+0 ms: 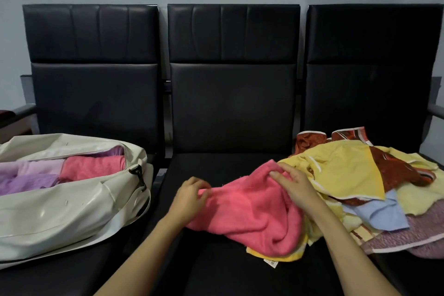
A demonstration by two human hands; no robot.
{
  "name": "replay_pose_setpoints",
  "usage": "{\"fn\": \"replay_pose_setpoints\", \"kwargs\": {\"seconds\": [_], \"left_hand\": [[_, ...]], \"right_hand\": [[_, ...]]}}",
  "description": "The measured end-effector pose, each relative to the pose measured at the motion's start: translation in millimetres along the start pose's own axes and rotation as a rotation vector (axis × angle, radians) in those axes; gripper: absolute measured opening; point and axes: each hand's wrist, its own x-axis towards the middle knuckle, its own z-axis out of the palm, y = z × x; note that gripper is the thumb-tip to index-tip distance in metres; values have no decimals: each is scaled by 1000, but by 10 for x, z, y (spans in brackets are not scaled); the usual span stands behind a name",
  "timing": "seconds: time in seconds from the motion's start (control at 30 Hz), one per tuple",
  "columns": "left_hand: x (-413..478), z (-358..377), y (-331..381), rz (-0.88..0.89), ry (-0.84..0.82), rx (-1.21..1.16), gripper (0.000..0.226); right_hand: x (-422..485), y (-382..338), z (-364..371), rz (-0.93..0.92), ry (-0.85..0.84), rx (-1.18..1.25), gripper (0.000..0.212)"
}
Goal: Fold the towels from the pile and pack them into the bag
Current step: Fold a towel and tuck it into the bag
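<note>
We pinch the pink towel (249,209) with our left hand (189,196) at its nine o'clock edge and our right hand (294,187) at twelve (fingers curled into cloth). It lies on the middle seat (216,267), with the pile (360,175) at three o'clock and the open bag (72,206) at nine.

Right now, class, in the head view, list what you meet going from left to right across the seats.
In order: bag → left hand → pink towel → right hand → towel pile.
</note>
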Motion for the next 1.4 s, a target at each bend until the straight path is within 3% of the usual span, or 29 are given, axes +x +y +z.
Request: {"fn": "replay_pose_setpoints", "kwargs": {"seconds": [0.1, 0.2, 0.4, 0.57, 0.77, 0.87, 1.07, 1.2, 1.3, 1.4], "left_hand": [[-46, -45, 533, 145, 30, -300, 28], [-53, -92, 854, 139, -68, -495, 39], [-51, -72, 854, 131, -124, -628, 14], [-68, -76, 815, 148, -84, -535, 7], [-16, -217, 600, 64, 5, -122, 9], [35, -455, 500, -13, 93, -107, 7], [250, -1019, 335, -132, 320, -280, 9], [370, -1286, 469, -55, 401, -300, 23], [455, -1532, 500, -20, 570, -459, 24], [587, -1779, 533, 6, 634, -591, 22]], "right_hand": [[-4, -22, 111, -31, -97, -109, 18], [-28, -80, 186, -80, -169, -162, 18], [-70, -112, 265, -73, -249, -268, 8], [-65, -111, 243, -49, -230, -382, 7], [-50, -62, -12, -44, -72, -530, 14], [-67, -113, -222, 1, 50, -510, 12], [-139, -325, -715, 221, 23, -360, 15], [-36, -660, -759, 100, 34, -330, 25], [43, -945, -831, -41, 101, -73, 29], [218, -1174, -907, -98, 167, 101, 24]]}}
